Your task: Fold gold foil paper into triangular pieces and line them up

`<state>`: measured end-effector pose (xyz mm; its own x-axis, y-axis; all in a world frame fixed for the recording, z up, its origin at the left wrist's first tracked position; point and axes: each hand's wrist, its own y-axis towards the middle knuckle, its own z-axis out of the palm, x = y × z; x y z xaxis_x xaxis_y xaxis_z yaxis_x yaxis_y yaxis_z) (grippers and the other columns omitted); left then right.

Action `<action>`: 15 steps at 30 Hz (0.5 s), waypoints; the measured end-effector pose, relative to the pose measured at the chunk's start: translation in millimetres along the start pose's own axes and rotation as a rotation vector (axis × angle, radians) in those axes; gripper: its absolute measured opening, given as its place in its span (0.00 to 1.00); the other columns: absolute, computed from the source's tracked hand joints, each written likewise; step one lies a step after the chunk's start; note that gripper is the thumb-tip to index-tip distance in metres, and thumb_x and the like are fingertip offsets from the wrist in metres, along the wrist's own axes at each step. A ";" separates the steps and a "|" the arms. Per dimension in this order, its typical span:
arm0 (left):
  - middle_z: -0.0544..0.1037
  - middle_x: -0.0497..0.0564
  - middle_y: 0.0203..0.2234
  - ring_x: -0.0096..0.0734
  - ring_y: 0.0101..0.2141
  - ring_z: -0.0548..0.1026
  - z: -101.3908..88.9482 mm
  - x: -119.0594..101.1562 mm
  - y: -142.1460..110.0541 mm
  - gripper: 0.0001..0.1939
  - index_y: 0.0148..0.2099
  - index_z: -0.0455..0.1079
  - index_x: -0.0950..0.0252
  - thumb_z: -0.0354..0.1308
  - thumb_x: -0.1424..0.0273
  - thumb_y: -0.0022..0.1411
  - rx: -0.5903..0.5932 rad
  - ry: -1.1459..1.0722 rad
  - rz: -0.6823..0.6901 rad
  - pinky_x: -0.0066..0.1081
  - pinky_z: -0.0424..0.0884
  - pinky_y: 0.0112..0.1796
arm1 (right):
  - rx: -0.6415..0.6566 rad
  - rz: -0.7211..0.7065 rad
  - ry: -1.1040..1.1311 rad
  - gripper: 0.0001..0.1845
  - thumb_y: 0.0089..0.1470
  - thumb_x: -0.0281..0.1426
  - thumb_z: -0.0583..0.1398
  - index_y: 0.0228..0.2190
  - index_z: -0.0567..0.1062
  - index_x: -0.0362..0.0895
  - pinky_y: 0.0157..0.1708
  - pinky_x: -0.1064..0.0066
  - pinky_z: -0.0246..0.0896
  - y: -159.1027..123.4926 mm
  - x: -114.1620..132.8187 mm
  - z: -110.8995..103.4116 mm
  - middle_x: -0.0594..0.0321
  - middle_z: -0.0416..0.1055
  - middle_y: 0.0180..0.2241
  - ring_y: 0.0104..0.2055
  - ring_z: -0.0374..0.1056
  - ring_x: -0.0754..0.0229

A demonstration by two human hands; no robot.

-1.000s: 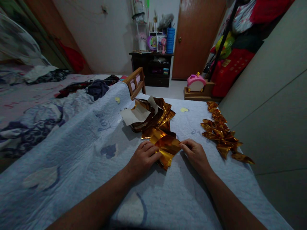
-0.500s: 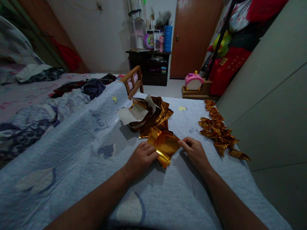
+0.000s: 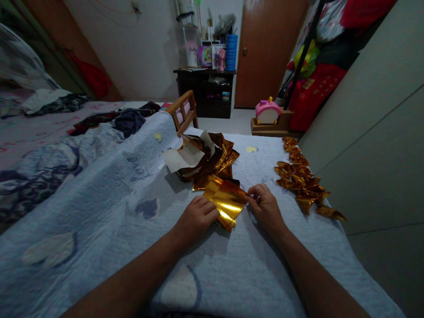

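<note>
A shiny gold foil paper sheet (image 3: 227,198) lies in front of me on the quilt, with more sheets showing beneath its lower edge. My left hand (image 3: 200,216) is closed over the sheet's left edge, fingers bent and pressed on it. At the right corner, my right hand (image 3: 265,205) pinches the foil between thumb and fingers. Just beyond is a loose pile of gold foil sheets (image 3: 228,154), fanned out, some turned to their pale backs. Folded gold foil pieces (image 3: 300,183) lie in a row along the right edge.
A blue quilt (image 3: 132,247) with heart shapes covers the bed surface. Clothes (image 3: 129,121) lie bunched at the left. Past the far edge stand a wooden rail (image 3: 185,112), a dark cabinet (image 3: 202,81) and a pink toy (image 3: 267,110). A pale panel (image 3: 374,145) rises along the right.
My right hand has shifted slightly, its fingers now curled more around the foil's right corner. The sheet's surface catches light differently. My left hand stays almost in place.
</note>
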<state>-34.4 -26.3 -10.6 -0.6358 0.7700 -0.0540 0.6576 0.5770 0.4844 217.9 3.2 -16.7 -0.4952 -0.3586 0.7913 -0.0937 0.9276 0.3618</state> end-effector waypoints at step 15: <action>0.75 0.49 0.30 0.34 0.34 0.69 -1.2 -1.2 0.7 0.12 0.34 0.71 0.64 0.53 0.71 0.72 -0.004 0.016 0.018 0.35 0.63 0.42 | -0.023 -0.130 -0.263 0.09 0.57 0.24 0.56 0.34 0.75 0.47 0.42 0.63 0.63 -1.0 2.9 5.2 0.59 0.64 0.38 0.42 0.63 0.54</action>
<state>-33.7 -27.2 -9.2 -0.6299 0.7760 -0.0313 0.6677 0.5617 0.4886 212.1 1.8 -17.3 -0.6876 -0.4317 0.5838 -0.1525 0.8720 0.4652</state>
